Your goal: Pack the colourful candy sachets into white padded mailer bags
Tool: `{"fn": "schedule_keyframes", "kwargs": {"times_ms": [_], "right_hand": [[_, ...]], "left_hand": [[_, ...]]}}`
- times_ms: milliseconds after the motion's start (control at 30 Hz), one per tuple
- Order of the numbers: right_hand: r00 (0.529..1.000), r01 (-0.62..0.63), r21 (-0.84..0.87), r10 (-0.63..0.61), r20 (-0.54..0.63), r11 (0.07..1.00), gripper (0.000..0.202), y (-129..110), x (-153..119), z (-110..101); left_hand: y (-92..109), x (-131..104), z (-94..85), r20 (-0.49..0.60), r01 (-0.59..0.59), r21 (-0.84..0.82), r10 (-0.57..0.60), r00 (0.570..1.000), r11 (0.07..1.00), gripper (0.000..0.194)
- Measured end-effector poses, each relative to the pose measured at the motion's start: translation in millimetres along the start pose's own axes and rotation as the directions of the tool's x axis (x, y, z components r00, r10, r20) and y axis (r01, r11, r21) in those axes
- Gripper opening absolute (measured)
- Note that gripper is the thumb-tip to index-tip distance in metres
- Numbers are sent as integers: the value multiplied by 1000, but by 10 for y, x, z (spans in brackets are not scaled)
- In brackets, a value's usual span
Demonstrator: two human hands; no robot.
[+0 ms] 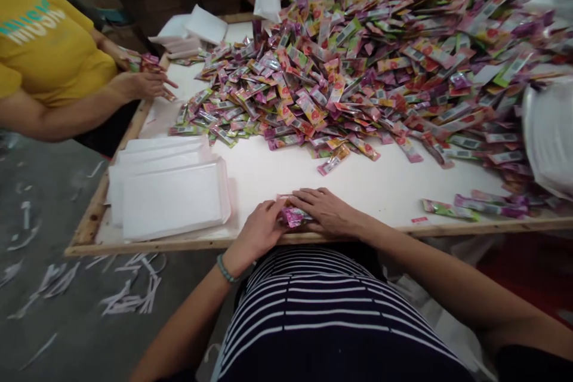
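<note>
Near the table's front edge, my left hand closes on the left end of a small bunch of pink and purple packets. My right hand lies over the right end of the same bunch, its fingers wrapped on it from above. Behind both hands a large heap of colourful packets spreads over the white table. To the left of my hands is a stack of flat white pouches. A few loose packets lie to the right.
A person in a yellow shirt handles packets at the left edge. Across the table, another person's hands hold a white pouch. More white pouches lie at the back left. A white bundle stands at the far right.
</note>
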State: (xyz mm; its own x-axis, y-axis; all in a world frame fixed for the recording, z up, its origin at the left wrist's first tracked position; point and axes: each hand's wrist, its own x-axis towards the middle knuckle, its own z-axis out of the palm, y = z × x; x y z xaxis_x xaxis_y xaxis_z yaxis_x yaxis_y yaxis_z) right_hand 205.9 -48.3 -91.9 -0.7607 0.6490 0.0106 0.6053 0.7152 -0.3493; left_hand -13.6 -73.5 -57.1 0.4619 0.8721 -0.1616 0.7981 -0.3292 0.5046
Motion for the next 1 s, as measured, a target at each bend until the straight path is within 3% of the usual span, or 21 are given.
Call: {"fn": "schedule_keyframes", "kwargs": {"times_ms": [67,167,233,300,333,400,567,700,833,1000], "right_hand": [[1000,10,-12,-10,-9,1000,61,44,52,4],[997,-49,-55,45,-68,997,59,67,71,75],[993,-72,-102,61,-100,992,64,49,35,159],[992,-79,-151,63,-110,985,67,13,-13,241],[992,-84,-168,66,-110,982,67,-10,-33,271],[992,-89,-184,70,-108,979,65,-60,-54,297],[987,-124,-223,98,-125,967,63,-204,-11,209],[981,-187,-288,164,-103,939,50,-283,43,155],[979,-175,-322,132,-153,930,41,-217,57,219],[917,-274,-111,225,-330,955,48,8,-9,362]], "left_hand": [[27,-19,6,-50,14,36,-12,999,999,56],[11,-76,-151,-249,135,105,-105,963,985,43],[-62,-149,-333,-429,374,182,-269,863,909,32],[-183,-223,-490,-538,628,251,-433,723,737,32],[-255,-250,-537,-543,709,287,-501,674,644,33],[-400,-272,-552,-486,773,353,-603,633,527,34],[-591,-229,-342,-412,746,421,-625,664,516,36],[-562,-292,-232,-409,713,452,-585,700,537,49],[-535,-414,-205,-405,648,505,-507,761,571,54],[-547,-553,-253,-399,623,438,-481,781,648,43]]}}
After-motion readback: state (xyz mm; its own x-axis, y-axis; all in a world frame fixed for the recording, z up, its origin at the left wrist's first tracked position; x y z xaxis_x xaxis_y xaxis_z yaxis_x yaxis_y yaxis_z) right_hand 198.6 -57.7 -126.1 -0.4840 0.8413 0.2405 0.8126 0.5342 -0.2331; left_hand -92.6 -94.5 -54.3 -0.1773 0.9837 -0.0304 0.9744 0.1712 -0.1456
